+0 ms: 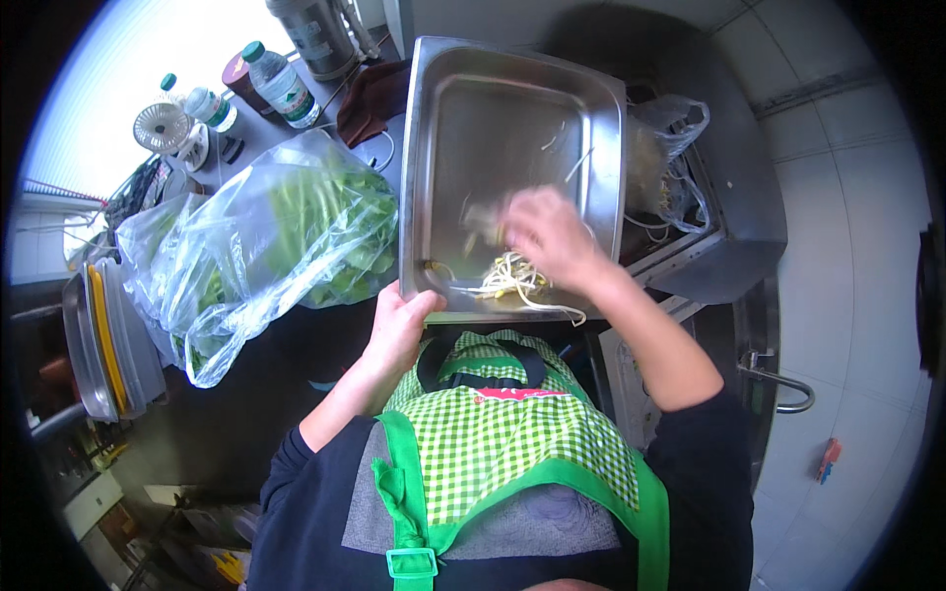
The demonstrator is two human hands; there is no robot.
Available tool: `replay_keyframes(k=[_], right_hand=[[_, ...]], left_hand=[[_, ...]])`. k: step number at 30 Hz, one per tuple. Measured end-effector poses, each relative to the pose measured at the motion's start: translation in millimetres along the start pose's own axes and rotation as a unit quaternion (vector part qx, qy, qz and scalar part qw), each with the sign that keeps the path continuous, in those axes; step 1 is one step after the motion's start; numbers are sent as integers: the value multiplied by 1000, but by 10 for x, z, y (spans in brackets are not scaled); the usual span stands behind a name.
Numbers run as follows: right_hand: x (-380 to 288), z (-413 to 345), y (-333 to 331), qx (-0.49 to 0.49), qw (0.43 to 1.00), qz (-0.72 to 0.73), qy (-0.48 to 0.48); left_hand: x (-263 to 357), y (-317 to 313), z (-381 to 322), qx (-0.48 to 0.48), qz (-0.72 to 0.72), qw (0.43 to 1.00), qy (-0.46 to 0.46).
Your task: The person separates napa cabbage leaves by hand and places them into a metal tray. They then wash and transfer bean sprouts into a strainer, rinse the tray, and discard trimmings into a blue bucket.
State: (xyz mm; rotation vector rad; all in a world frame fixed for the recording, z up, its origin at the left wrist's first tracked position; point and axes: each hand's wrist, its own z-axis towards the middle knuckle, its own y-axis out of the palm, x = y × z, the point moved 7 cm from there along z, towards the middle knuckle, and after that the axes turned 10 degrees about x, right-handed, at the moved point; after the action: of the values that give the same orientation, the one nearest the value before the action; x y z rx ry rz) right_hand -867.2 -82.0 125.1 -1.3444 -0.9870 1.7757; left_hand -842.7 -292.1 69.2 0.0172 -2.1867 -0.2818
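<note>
A deep rectangular stainless steel pan [473, 162] lies before me, tilted slightly in the view. My left hand [399, 314] grips its near left corner, thumb over the rim. Inside the pan, my right hand [550, 233] is blurred by motion, just above a small clump of soybean sprouts [514, 277] against the near wall. Pale, blurred strands show beside its fingertips; whether the fingers hold them cannot be made out. One long sprout hangs over the near rim, and a few loose strands are scattered across the pan's floor.
Left of the pan sits a clear plastic bag of leafy greens [295, 229]. Behind it stand water bottles [284, 89], a small fan [162, 128] and a steel flask [314, 37]. At right, another plastic bag [665, 162] rests in a sink-like recess, near a tap [783, 391].
</note>
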Motion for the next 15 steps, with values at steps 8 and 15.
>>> replay_keyframes(k=[8,15], right_hand=[[449,309,-348,111,980,-145,80],[166,-534,335,46,955,12,292]], left_hand=[[23,-60,29,15,-44,999,-8],[-128,187,44,15,-103,995,-6]])
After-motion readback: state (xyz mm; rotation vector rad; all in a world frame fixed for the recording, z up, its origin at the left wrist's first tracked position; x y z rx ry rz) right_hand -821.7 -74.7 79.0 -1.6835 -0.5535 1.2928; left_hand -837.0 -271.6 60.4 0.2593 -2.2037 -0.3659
